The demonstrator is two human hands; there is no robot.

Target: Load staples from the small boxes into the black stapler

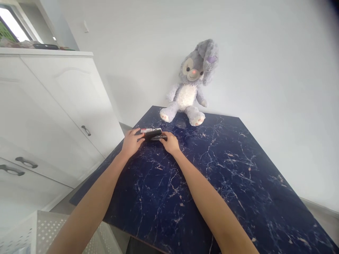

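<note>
Black items (153, 134) were held by left hand (130, 144) (nine o'clock) and right hand (171, 143) (three), toward eleven o'clock on table (209, 183). Two-handed holding was judged underway; steady grip was called for.

Your left forearm (92, 201) and right forearm (209, 197) are bare as far as they show, down to the lower edge of your view. Each looks broadest there and tapers smoothly to a narrow wrist (178, 153). Your left hand (131, 143) and right hand (171, 143) are bare too, with slender fingers (135, 131); your nails are too small to make out.
</note>
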